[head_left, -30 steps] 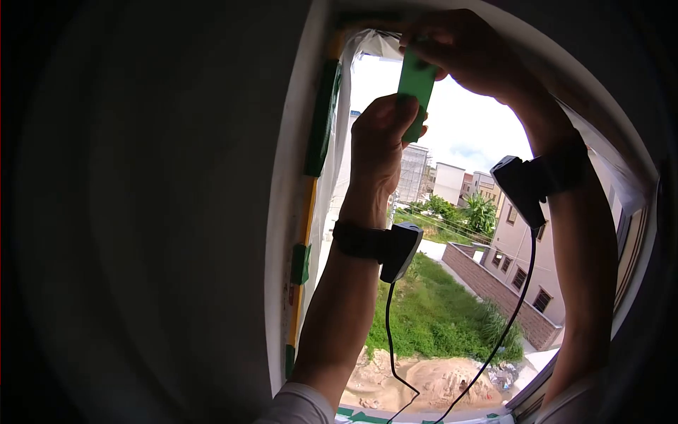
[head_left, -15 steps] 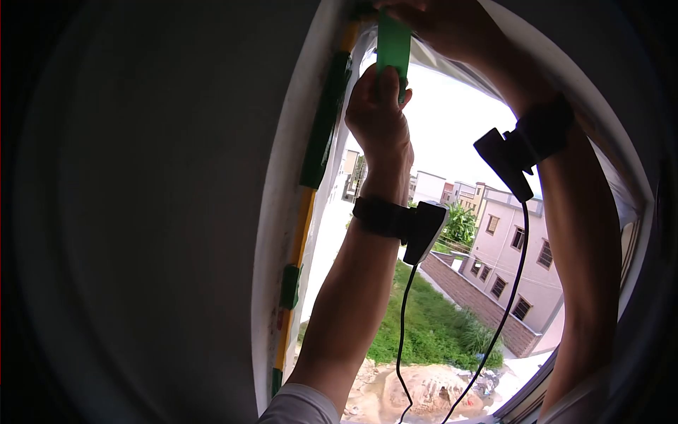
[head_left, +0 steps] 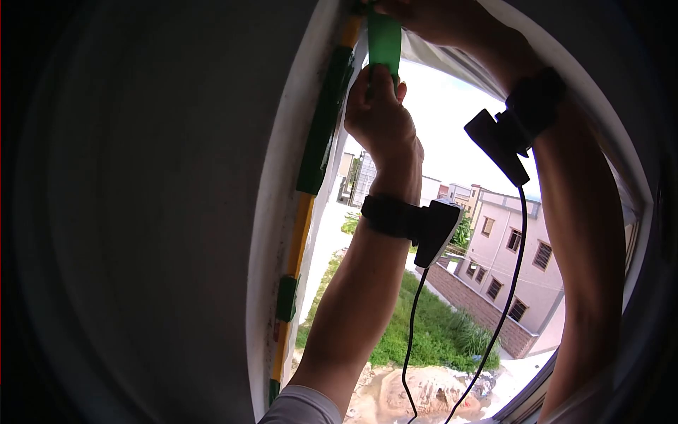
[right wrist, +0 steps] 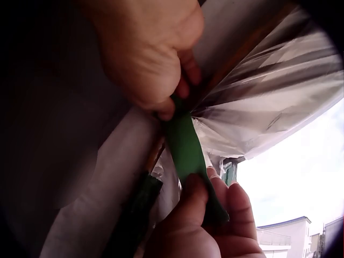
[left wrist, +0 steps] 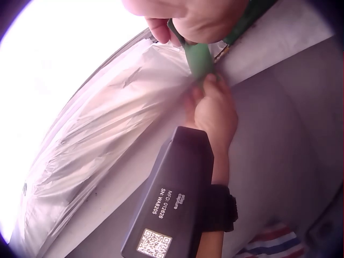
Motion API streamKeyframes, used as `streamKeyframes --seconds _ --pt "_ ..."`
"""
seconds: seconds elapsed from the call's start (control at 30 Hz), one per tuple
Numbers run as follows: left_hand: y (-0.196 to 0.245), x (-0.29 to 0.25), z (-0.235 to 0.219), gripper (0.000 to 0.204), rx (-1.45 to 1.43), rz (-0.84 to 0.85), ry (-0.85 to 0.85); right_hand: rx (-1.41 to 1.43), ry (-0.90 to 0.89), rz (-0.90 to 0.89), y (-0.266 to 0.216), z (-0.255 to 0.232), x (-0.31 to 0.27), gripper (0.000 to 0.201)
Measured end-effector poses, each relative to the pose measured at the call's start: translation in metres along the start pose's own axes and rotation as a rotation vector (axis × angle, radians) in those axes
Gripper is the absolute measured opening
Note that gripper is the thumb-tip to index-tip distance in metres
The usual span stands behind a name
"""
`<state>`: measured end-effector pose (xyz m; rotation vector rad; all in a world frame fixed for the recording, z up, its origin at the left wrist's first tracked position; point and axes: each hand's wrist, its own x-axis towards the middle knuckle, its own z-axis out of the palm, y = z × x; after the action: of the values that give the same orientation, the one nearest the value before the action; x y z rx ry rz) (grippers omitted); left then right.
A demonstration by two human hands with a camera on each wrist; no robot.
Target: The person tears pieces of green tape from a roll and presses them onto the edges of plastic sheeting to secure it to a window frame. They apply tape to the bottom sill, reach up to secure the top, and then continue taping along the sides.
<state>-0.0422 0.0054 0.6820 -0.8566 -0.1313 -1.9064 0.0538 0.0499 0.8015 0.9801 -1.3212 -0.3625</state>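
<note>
A strip of green tape (head_left: 385,42) hangs at the upper corner of the window frame. My left hand (head_left: 381,116) pinches its lower end between thumb and fingers. Above it, my right hand (head_left: 445,22) is at the strip's top end, partly cut off by the view's edge. In the right wrist view, the right hand's (right wrist: 148,56) fingertips pinch the top of the tape (right wrist: 185,145) against the corner, while the left hand (right wrist: 207,226) grips the bottom. Clear plastic sheeting (left wrist: 107,118) gathers beside the tape in the left wrist view.
Green tape pieces (head_left: 325,134) lie over a yellow strip (head_left: 301,226) along the left frame side. Dark wall (head_left: 155,212) stands to the left. Cables (head_left: 505,311) hang from both wrist cameras. Buildings (head_left: 519,247) and grass (head_left: 438,325) show outside.
Both hands have moved up and left with the green tape, from in front of the window opening to its upper left corner. The head view has shifted too.
</note>
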Motion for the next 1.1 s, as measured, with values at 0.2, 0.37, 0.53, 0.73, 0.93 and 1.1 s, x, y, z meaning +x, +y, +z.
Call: streamKeyframes --seconds 0.2,0.37,0.53,0.73,0.93,1.1 --pt "0.005 -0.001 0.004 0.021 0.002 0.023 -0.038 0.095 -0.134 0.089 -0.008 -0.018 0.003 0.023" --pt "0.002 0.003 0.006 0.023 0.009 0.061 -0.042 -0.060 -0.074 0.141 -0.008 -0.012 0.007 0.022" --pt "0.004 0.002 0.007 0.028 0.086 0.086 -0.049 -0.165 0.204 0.140 -0.007 -0.006 0.003 0.021" --pt "0.006 -0.002 0.003 0.033 0.122 0.068 -0.064 0.029 0.145 0.296 -0.014 -0.016 0.004 0.011" --pt "-0.013 -0.014 -0.007 0.034 0.090 0.029 -0.062 -0.089 0.221 0.068 0.006 0.012 -0.019 0.012" --pt "-0.017 -0.015 -0.012 0.033 0.014 -0.027 -0.084 -0.189 0.343 -0.330 0.022 0.025 -0.047 0.017"
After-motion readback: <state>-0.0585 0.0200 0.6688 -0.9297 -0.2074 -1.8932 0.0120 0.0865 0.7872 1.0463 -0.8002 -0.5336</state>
